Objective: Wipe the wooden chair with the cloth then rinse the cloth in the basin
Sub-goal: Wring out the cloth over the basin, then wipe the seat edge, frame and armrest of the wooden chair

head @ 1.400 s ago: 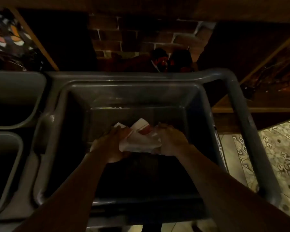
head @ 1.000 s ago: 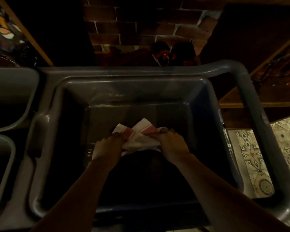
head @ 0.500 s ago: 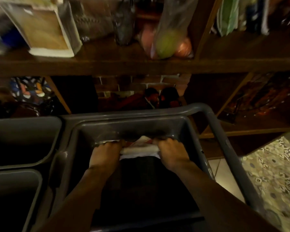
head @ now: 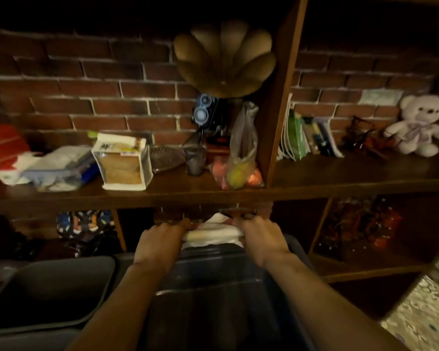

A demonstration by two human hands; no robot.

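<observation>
- Both our hands grip the cloth (head: 213, 234): our left hand (head: 160, 239) is closed around one end and our right hand (head: 261, 236) around the other, with the cloth bunched into a tight roll between them.
- We hold the cloth above the far edge of the basin (head: 213, 287), not down inside it.
- Our forearms reach forward across the basin, and a second grey tub (head: 61, 287) sits just left of the basin.
- Behind the basin stands a wooden shelf (head: 213, 193) crowded with odds and ends, against a brick wall (head: 99, 84).
- We cannot see the wooden chair anywhere, so we cannot check the wiping from this view.
- We judge the rinse to be at its end or nearly so: the two-handed grip on a rolled cloth looks like wringing.
- Whether the basin holds water is too dark to tell.
- What may remain is squeezing out the last water and setting the cloth down.
</observation>
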